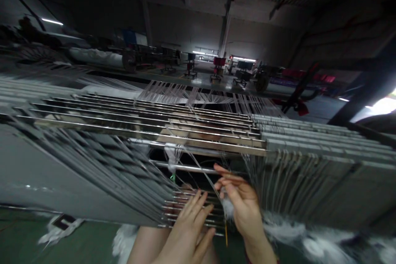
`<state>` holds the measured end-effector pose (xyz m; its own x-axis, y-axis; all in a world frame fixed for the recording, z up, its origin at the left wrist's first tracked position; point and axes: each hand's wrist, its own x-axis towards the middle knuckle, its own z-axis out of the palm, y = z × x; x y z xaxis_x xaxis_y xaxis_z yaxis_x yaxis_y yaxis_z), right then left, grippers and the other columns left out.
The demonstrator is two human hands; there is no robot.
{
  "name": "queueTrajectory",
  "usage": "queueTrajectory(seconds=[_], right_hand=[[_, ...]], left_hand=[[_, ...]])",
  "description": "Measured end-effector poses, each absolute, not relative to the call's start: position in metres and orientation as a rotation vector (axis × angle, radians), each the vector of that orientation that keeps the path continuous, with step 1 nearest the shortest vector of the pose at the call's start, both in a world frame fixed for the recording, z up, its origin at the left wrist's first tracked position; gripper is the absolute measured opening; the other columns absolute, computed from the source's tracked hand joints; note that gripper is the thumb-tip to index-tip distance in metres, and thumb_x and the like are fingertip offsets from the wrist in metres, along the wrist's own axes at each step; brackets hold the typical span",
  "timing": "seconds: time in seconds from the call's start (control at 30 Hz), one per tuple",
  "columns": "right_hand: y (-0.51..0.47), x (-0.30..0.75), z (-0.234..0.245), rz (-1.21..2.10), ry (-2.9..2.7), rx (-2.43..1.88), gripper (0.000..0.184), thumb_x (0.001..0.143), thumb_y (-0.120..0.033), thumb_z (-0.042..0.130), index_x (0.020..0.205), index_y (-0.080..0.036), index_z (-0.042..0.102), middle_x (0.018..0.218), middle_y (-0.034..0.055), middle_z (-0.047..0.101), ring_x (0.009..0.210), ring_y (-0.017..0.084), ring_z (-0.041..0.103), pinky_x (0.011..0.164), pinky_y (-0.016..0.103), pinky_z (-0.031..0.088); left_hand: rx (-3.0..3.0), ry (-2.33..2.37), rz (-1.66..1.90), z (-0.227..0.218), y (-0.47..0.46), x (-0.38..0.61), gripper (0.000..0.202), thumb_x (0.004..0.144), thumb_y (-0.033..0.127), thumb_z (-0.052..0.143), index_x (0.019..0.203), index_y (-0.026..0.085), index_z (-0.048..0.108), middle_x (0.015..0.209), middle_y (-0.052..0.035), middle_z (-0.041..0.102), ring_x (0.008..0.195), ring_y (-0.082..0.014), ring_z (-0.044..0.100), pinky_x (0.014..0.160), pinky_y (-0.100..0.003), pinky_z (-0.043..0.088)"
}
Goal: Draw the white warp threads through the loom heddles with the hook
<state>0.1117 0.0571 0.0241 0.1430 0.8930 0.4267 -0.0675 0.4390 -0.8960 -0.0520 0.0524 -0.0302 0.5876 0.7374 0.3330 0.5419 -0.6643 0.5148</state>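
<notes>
My left hand (195,217) reaches over the lower metal rods (173,208) with its fingers stretched out and slightly apart; it seems to hold nothing. To its right, my right hand (243,204) has curled fingers around white yarn (228,208), its index finger near a horizontal metal bar (185,167). A few white threads (201,167) slant from the upper bars down to that hand. Below the yarn hangs a thin yellow stick (226,234); whether the hand grips it I cannot tell. A white bundle of thread (171,156) is looped over the bars, with a small green piece (173,177) beneath it.
Long parallel heddle bars (148,121) cross in front of me, packed with pale heddles at left and right (315,148). Warp threads (167,90) stretch behind them. White waste yarn (123,241) lies on the green floor. Dim machines and racks (218,66) stand farther back.
</notes>
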Motion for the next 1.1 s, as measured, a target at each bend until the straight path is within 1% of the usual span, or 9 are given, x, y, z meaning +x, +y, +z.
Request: queueTrajectory(seconds=[0.13,0.3,0.37,0.5,0.63,0.8,0.93,1.03,1.1], right_hand=[[0.072,0.095,0.024,0.435,-1.454,-0.993,0.017,0.089,-0.012,0.051,0.094,-0.022,0.064,0.117,0.0073,0.062,0.113,0.020,0.055,0.097,0.039,0.042],[0.086,0.081,0.023,0.043,-1.542,-1.153,0.021,0.088,-0.009,0.047,0.096,-0.017,0.065,0.105,0.0104,0.066,0.105,0.021,0.058,0.090,0.037,0.047],[0.089,0.076,0.026,-0.106,-1.558,-1.254,0.023,0.088,-0.011,0.045,0.093,-0.016,0.067,0.096,0.0104,0.069,0.096,0.022,0.062,0.083,0.036,0.051],[0.090,0.076,0.034,-0.208,-1.586,-1.355,0.025,0.087,-0.014,0.044,0.090,-0.014,0.069,0.088,0.0100,0.072,0.084,0.023,0.065,0.074,0.036,0.053],[0.089,0.083,0.034,-0.100,-1.631,-1.309,0.024,0.088,-0.014,0.045,0.092,-0.017,0.069,0.087,0.0066,0.073,0.087,0.022,0.065,0.082,0.037,0.052],[0.095,0.081,0.026,-0.063,-1.617,-1.246,0.024,0.089,-0.014,0.046,0.097,-0.019,0.068,0.095,0.0039,0.072,0.099,0.020,0.062,0.095,0.038,0.047],[0.099,0.080,0.025,-0.011,-1.635,-1.260,0.023,0.089,-0.016,0.047,0.096,-0.019,0.069,0.097,0.0041,0.072,0.100,0.020,0.062,0.097,0.036,0.046],[0.102,0.081,0.026,0.005,-1.645,-1.281,0.023,0.088,-0.017,0.047,0.090,-0.020,0.070,0.094,0.0039,0.073,0.097,0.020,0.063,0.096,0.036,0.047],[0.105,0.080,0.026,0.025,-1.652,-1.300,0.022,0.087,-0.018,0.049,0.088,-0.020,0.071,0.091,0.0039,0.073,0.096,0.020,0.063,0.095,0.037,0.048]], left_hand=[[1.717,1.022,1.001,-0.034,0.054,-0.067,0.016,0.090,0.027,0.043,0.096,0.023,0.057,0.123,-0.0116,0.060,0.116,-0.0241,0.055,0.094,-0.039,0.048],[1.074,0.934,1.167,-0.042,0.069,-0.055,0.051,0.084,0.029,0.050,0.131,0.019,0.032,0.137,-0.0174,0.047,0.122,-0.0260,0.049,0.102,-0.041,0.040],[1.088,0.821,1.071,-0.036,0.073,-0.037,0.057,0.080,0.024,0.050,0.133,0.015,0.033,0.138,-0.0180,0.046,0.124,-0.0263,0.047,0.103,-0.041,0.038],[1.478,0.838,0.960,-0.018,0.083,-0.023,0.039,0.082,0.016,0.042,0.120,0.015,0.053,0.125,-0.0126,0.059,0.120,-0.0221,0.050,0.104,-0.038,0.036],[1.963,1.177,1.131,-0.012,0.103,-0.055,0.034,0.088,0.021,0.035,0.107,0.009,0.060,0.113,-0.0186,0.064,0.110,-0.0254,0.057,0.097,-0.041,0.042],[2.089,1.724,0.968,-0.005,0.121,-0.079,0.044,0.086,0.021,0.036,0.122,0.003,0.053,0.113,-0.0266,0.062,0.098,-0.0365,0.063,0.082,-0.051,0.047],[1.935,1.472,0.943,0.003,0.127,-0.068,0.039,0.085,0.029,0.046,0.119,0.013,0.055,0.109,-0.0171,0.068,0.072,-0.0247,0.069,0.067,-0.036,0.054],[1.852,1.311,0.972,0.008,0.123,-0.063,0.033,0.088,0.034,0.042,0.110,0.014,0.058,0.075,-0.0059,0.071,0.043,-0.0155,0.061,0.043,-0.025,0.049],[1.814,1.213,1.073,0.012,0.117,-0.064,0.030,0.089,0.032,0.041,0.102,0.013,0.060,0.071,-0.0052,0.070,0.044,-0.0143,0.060,0.043,-0.024,0.048]])
